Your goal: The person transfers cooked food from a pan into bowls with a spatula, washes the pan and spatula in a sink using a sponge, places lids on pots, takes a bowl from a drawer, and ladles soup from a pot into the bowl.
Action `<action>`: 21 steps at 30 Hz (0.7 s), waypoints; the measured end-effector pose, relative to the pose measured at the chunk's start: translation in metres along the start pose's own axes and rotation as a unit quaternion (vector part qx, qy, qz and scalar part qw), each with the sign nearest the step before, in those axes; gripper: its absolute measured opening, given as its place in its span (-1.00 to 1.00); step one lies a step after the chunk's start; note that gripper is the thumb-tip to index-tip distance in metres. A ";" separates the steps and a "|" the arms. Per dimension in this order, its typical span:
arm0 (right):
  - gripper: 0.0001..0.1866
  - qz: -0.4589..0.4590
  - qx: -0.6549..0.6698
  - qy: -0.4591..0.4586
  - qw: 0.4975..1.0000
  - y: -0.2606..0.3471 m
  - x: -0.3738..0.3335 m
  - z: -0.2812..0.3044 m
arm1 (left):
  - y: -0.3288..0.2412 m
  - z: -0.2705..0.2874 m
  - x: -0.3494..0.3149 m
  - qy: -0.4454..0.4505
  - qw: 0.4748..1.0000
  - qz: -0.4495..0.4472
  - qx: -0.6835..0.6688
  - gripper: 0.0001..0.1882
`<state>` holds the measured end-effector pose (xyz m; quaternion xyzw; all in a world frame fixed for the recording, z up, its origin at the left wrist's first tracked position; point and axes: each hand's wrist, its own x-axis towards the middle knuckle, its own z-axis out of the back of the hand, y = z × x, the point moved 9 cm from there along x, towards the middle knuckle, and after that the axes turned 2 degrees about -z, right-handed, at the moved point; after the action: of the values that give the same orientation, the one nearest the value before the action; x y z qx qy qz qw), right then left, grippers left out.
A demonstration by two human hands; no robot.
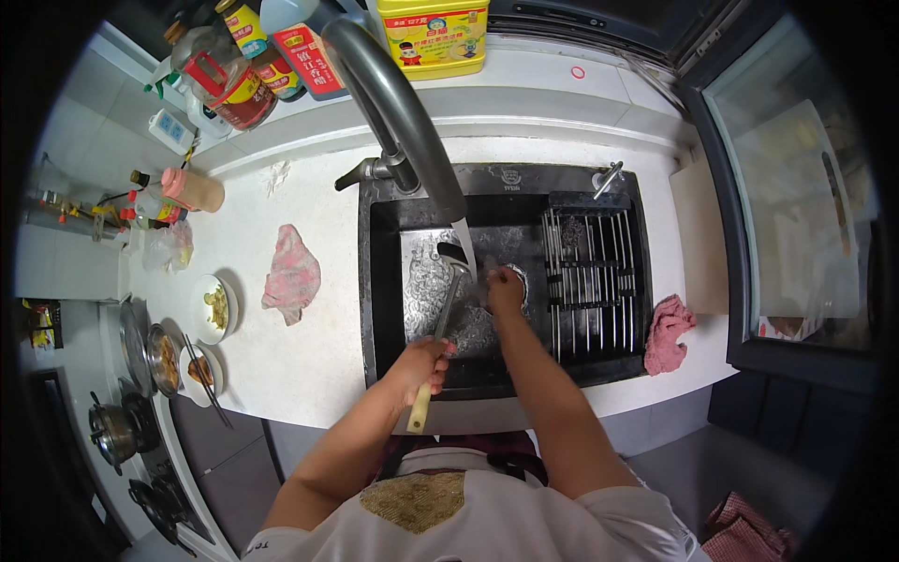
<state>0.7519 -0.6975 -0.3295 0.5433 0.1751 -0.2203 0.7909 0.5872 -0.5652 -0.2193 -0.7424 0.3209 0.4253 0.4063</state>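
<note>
My left hand (423, 367) is wrapped round the shaft of a long-handled spatula (449, 309), just above its pale yellow handle end. The spatula's dark head is tilted up over the black sink (376, 272), under the tap. Water (466, 242) runs from the grey gooseneck tap (398, 103) beside that head. Down in the basin, my right hand (505, 290) has its fingers curled in over the round drain (521, 281). Whatever those fingers hold, if anything, is hidden. Wet, shiny metal covers the basin floor.
A metal-rod drying rack (590, 281) fills the sink's right side. Pink cloths lie on the counter, one left (292, 273), another right (669, 335). Food bowls (214, 309), chopsticks (208, 384) and pots (114, 431) are at left. Bottles (220, 80) and a yellow tub (433, 37) line the back ledge.
</note>
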 end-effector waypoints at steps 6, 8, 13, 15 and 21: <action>-0.67 0.175 -0.077 -0.023 0.981 0.034 -0.015 -0.011 | -0.002 -0.020 0.011 0.025 1.000 0.010 0.004 -0.82; -0.65 -0.033 0.018 0.025 0.999 0.007 -0.006 -0.006 | -0.010 -0.020 0.015 -0.015 0.993 -0.027 0.114 -0.80; -0.66 -0.077 0.149 0.082 0.982 0.002 -0.039 -0.025 | -0.037 -0.032 0.014 -0.134 0.787 -0.163 0.579 -0.58; -0.67 -0.009 0.077 0.019 0.997 -0.011 -0.029 -0.029 | -0.037 -0.043 0.013 -0.146 0.702 -0.191 0.671 -0.44; -0.54 -0.004 0.005 -0.062 0.998 -0.031 -0.012 0.001 | -0.028 -0.037 0.031 -0.004 0.982 -0.118 0.147 -0.77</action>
<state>0.7255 -0.7061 -0.3474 0.5324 0.1268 -0.2574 0.7964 0.6371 -0.5885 -0.2268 -0.7053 0.2884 0.3252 0.5600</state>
